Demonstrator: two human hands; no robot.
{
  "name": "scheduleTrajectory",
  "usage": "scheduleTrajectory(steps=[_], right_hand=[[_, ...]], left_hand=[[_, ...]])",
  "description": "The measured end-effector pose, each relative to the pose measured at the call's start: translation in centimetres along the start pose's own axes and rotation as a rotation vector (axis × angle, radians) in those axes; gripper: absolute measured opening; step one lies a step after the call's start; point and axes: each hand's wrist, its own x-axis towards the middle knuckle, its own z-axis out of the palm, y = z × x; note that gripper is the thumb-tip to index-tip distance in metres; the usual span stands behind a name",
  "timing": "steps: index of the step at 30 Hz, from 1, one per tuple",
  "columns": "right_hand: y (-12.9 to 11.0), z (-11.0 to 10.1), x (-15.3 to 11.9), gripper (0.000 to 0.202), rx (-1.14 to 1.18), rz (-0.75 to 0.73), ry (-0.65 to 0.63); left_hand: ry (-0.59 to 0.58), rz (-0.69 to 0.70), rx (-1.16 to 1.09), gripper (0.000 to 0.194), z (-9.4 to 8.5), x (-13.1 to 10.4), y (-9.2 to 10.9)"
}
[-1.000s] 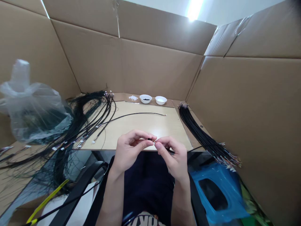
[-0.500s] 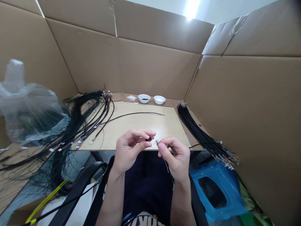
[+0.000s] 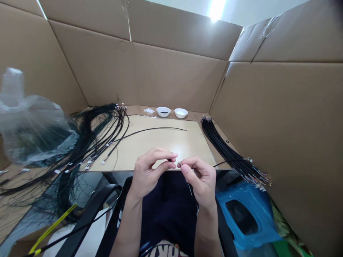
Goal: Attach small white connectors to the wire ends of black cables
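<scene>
Your left hand (image 3: 147,174) has edged toward the wires (image 3: 179,164), pinching a mostly hidden black piece (image 3: 169,160). Your right hand (image 3: 199,176) pinches those wires above the desk's (image 3: 158,139) near edge. Likely light and bendy, they suit a grip close behind the tips.

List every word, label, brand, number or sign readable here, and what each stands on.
No text reads in full.
Pale lettering on the dark shirt: cut off by the frame's lower edge, not surely readable.
Small white pieces among the cables at left: too small to tell any print.
</scene>
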Motion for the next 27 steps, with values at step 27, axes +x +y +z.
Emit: scheduleTrajectory(steps=[27], right_hand=[[-0.2,0.1,-0.1,0.008,-0.178,-0.082,-0.020]], left_hand=[[-0.044,0.152,0.457,0.023,-0.1,0.5,2.3]])
